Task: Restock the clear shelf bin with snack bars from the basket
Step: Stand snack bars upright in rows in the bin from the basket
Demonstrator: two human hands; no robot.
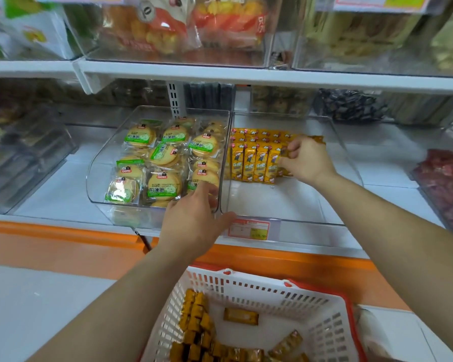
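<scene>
The standing row of snack bars (254, 163), just left of the right hand (305, 159), is likely risking a forward topple into the bare front of the clear shelf bin (298, 222) if the fingers are nudging it while wedging more in. That hand is pinching a few snack bars, fingers curled tight. The left hand (194, 215) is gripping the bin's front corner, fingers hooked over the neighbouring cookie bin (100, 178). More are lying in the basket (272, 291) below both hands.

A shop is showing. Snack bins (285, 220) are filling the shelf (58, 197), a price tag (249, 229) hanging on its front.
</scene>
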